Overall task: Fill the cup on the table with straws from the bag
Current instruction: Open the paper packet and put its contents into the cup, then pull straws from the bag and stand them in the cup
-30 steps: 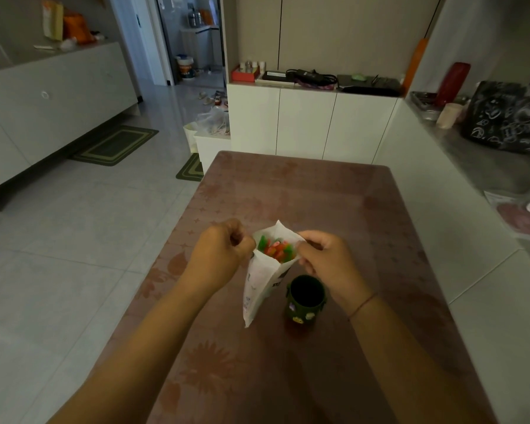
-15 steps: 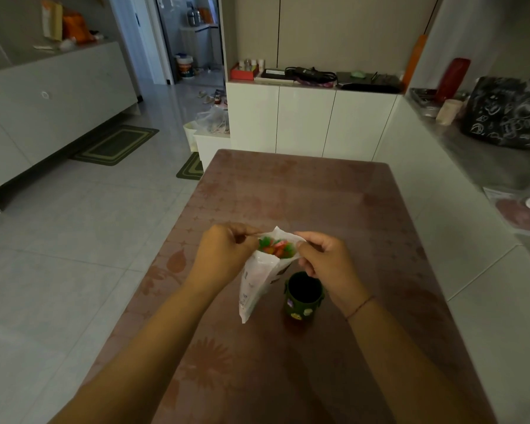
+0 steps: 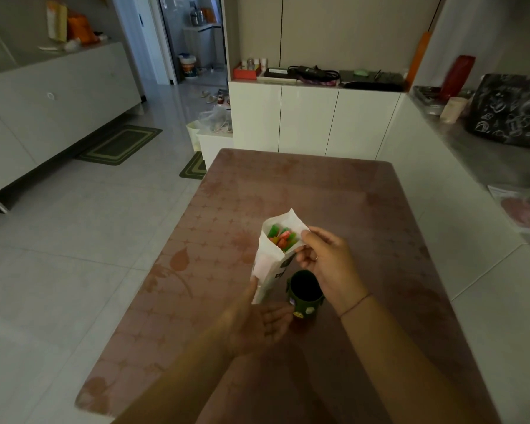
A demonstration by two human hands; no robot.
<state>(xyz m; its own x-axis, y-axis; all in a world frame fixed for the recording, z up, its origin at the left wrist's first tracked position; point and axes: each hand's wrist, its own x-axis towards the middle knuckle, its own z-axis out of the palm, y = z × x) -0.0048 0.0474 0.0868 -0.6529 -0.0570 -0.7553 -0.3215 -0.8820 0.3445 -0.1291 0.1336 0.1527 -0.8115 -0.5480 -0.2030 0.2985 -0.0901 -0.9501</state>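
Straws [image 3: 281,237] are showing in the opened bag [image 3: 271,261], right hand [image 3: 326,264] pinching its mouth; left hand [image 3: 257,324] has just dropped, spread wide under its base beside the empty cup [image 3: 305,296] — tipping looks imminent.

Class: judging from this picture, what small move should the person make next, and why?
Probably lift the bag and tilt its open mouth over the cup. The right hand pinches the top, the left hand cups the bottom, the straws show at the mouth, and the cup looks empty.
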